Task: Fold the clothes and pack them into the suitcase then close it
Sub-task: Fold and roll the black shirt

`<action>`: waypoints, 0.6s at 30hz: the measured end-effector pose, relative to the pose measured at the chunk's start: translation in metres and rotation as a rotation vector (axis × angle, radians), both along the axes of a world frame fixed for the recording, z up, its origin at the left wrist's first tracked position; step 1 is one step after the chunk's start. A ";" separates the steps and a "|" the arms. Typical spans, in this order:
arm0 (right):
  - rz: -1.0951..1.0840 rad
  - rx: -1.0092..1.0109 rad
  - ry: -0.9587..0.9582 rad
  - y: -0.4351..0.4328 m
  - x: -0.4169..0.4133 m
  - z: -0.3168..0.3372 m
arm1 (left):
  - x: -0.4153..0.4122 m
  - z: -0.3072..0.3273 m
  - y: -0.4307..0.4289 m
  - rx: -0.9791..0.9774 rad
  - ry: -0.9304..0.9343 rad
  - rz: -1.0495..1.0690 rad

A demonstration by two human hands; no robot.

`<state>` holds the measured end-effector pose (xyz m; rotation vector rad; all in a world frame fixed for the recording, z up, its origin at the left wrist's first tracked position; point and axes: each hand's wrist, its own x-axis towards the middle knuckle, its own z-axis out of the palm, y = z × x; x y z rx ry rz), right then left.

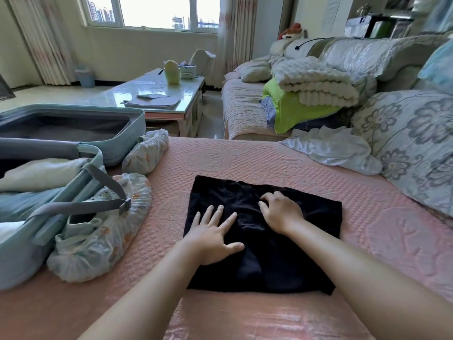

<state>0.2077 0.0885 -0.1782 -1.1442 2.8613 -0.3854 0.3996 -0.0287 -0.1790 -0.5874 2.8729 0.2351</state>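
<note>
- Black cloth — a folded dark garment (264, 231) — lies flat near the front edge of the pink quilted bed (380, 229), roughly midway across it, so it can be pressed against a firm surface.
- Left hand (213, 239) rests palm-down on the garment's left half, its grip spread wide, apparently to smooth the fold and pin it in place.
- Right hand (282, 212) sits on the upper middle, fingers curled with the tips digging into the fabric; whether they actually pinch a layer cannot be told.
- Pale blue suitcase (117, 133) stands open at the bed's left edge, light folded items already inside, its grey strap (81, 207) hanging loose — within easy reach for packing.
- Patterned garments (103, 231) lie bunched against the suitcase, and a white one (333, 148) is crumpled toward the far right edge; these look unfolded yet, so the task seems partway through.
</note>
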 end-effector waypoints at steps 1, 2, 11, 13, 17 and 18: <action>-0.013 -0.026 -0.023 0.000 0.004 0.002 | 0.004 0.000 0.000 0.005 0.005 -0.020; -0.017 -0.038 -0.033 -0.001 0.009 0.004 | 0.009 0.001 -0.001 0.021 0.008 -0.042; 0.072 -0.070 0.079 0.008 0.044 0.016 | 0.053 0.012 0.019 0.108 -0.002 -0.153; 0.070 -0.020 0.147 0.018 0.044 0.019 | 0.056 0.014 0.027 0.117 -0.022 -0.155; 0.167 0.243 0.227 0.044 0.039 0.021 | 0.052 0.024 0.043 0.198 0.100 -0.182; 0.175 0.269 0.201 0.053 0.035 0.022 | 0.048 0.027 0.048 0.204 0.158 -0.203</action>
